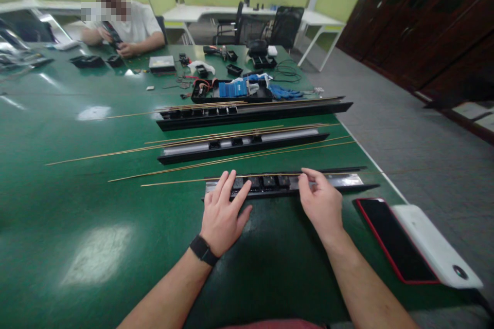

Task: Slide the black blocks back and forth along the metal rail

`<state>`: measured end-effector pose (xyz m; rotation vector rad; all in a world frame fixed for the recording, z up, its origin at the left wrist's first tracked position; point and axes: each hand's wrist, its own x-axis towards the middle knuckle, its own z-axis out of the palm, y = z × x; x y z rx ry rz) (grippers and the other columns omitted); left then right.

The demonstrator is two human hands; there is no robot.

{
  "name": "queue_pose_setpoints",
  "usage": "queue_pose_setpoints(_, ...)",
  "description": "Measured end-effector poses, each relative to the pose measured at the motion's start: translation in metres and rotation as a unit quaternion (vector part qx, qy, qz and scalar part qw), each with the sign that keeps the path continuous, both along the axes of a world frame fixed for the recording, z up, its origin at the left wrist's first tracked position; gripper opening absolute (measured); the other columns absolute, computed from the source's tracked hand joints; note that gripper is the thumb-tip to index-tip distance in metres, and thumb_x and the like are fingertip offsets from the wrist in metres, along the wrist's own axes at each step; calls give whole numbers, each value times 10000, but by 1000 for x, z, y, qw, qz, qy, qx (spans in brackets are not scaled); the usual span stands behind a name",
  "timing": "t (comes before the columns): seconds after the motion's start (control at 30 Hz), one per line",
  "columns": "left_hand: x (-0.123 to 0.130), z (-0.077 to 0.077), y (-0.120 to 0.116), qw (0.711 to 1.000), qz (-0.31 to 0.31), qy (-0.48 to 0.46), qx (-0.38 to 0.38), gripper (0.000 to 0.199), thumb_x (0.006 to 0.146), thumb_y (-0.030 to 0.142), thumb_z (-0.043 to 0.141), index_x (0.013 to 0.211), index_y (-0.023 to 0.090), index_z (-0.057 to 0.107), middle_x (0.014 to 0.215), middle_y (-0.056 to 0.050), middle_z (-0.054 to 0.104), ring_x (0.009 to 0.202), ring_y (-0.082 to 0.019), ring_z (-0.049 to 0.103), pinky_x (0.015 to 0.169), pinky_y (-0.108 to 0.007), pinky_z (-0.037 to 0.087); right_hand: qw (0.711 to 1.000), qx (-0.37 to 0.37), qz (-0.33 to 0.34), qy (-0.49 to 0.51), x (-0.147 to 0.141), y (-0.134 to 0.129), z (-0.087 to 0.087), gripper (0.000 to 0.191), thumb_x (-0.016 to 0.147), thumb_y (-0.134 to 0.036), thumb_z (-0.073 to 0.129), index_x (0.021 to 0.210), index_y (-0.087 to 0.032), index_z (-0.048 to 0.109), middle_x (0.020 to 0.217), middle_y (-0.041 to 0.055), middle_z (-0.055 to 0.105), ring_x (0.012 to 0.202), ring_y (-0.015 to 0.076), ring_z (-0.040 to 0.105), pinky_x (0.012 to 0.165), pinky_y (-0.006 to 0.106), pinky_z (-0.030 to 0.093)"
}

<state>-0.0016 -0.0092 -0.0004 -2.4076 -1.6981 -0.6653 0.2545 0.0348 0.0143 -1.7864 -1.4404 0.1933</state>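
Note:
Nearest to me on the green table lies a black channel with a silvery inside [343, 181]. Several small black blocks [269, 182] sit in its middle. A thin golden rod [173, 183] runs lengthwise over the channel and sticks out past its left end. My left hand [226, 211], with a black band on the wrist, rests on the channel's left part, its fingers spread. Over the channel's right half, my right hand [319, 196] pinches the rod between thumb and forefinger; its other fingers are curled.
Two more black channels [247, 148] [270, 113] with golden rods lie beyond. Two phones [399, 239] [436, 247] are at the right edge. A blue-filled black tray [231, 90] stands farther back. A person [131, 25] sits at the far left, holding a dark object.

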Motion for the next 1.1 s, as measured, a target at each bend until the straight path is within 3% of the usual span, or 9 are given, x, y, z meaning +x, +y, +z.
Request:
queue_pose_setpoints(0.57, 0, 0, 0, 1000, 1, 2, -1, 579, 978, 378, 649, 1539, 315, 525, 1701, -155, 368, 1575, -373, 346, 1016, -518, 489, 1000, -6, -16, -14, 2, -1, 0, 463, 968, -515, 569, 1213, -184, 780, 979, 94, 802, 753, 221, 714, 848, 367, 558)
queue_pose_setpoints(0.8, 0, 1, 0, 1000, 0, 4, -2, 591, 967, 376, 662, 1540, 313, 529, 1700, -153, 369, 1567, -380, 359, 1023, -520, 490, 1000, -6, 0, -28, 0, -3, 2, 482, 979, -524, 553, 1216, -180, 792, 816, 86, 773, 702, 237, 686, 803, 381, 556)
queue_pose_setpoints(1.1, 0, 1, 0, 1000, -1, 5, -6, 589, 976, 377, 648, 1547, 313, 517, 1706, -153, 359, 1571, -371, 355, 1019, -522, 484, 999, -17, -17, -30, 1, -2, 2, 489, 978, -527, 544, 1205, -174, 795, 795, 86, 762, 710, 240, 691, 839, 385, 551)
